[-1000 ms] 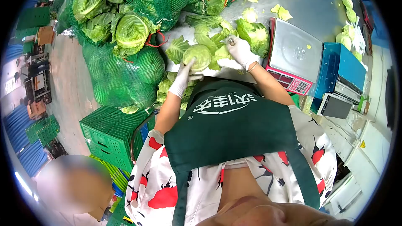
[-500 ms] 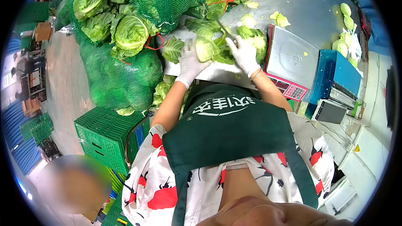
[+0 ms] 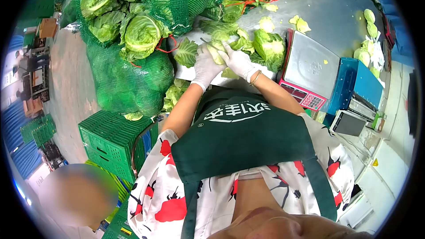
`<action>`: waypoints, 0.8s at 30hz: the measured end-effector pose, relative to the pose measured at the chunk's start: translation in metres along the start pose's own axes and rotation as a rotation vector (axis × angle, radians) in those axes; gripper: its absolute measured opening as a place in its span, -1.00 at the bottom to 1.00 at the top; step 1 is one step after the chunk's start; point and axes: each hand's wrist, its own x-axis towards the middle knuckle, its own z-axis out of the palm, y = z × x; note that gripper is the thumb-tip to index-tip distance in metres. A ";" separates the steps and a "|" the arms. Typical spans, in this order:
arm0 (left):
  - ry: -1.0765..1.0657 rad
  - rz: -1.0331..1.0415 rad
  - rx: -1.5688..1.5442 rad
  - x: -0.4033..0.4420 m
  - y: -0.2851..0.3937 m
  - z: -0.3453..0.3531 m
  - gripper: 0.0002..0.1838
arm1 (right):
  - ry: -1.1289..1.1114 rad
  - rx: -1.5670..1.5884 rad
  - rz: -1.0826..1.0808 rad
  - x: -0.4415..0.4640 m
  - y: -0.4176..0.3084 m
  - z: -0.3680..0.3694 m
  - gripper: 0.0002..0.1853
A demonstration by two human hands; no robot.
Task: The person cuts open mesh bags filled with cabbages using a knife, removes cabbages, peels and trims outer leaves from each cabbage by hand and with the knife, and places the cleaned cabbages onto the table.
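Both of my hands wear white gloves. My left hand (image 3: 207,67) is wrapped round the left side of a pale, trimmed cabbage (image 3: 216,52) at the table's near edge. My right hand (image 3: 239,62) is closed against the cabbage's right side, gripping a knife (image 3: 204,41); its thin blade shows over the top of the cabbage and its handle is hidden in the glove. Loose green outer leaves (image 3: 186,53) lie left of my left hand. A leafy green cabbage (image 3: 269,46) sits to the right of my right hand.
Green mesh sacks (image 3: 128,79) of cabbages crowd the left and back. A weighing scale (image 3: 311,64) stands at right, beside a blue box (image 3: 361,79). Trimmed cabbages (image 3: 364,53) lie at the far right. Green crates (image 3: 110,137) are stacked at lower left, near another person.
My right hand has moved left and down, bringing the knife from above the leaves onto the cabbage. My left hand has stayed on the cabbage, which is now mostly covered by my hands.
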 end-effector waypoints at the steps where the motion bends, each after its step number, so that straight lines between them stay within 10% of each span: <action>1: -0.010 0.014 -0.014 0.000 -0.003 0.001 0.28 | -0.008 0.000 0.000 0.002 0.000 0.000 -0.37; 8: 0.038 0.137 -0.135 -0.026 -0.044 0.005 0.25 | 0.300 0.548 0.262 0.007 0.075 0.019 -0.51; 14: -0.094 -0.337 -0.806 -0.030 -0.072 0.015 0.34 | 0.328 0.559 0.078 -0.031 0.055 0.009 -0.56; 16: -0.081 -0.353 -0.888 -0.029 -0.083 0.035 0.30 | 0.325 0.615 0.310 -0.025 0.073 0.010 -0.54; 24: 0.065 0.104 -0.286 -0.044 -0.044 0.020 0.22 | 0.328 0.075 0.236 -0.032 0.051 -0.026 -0.42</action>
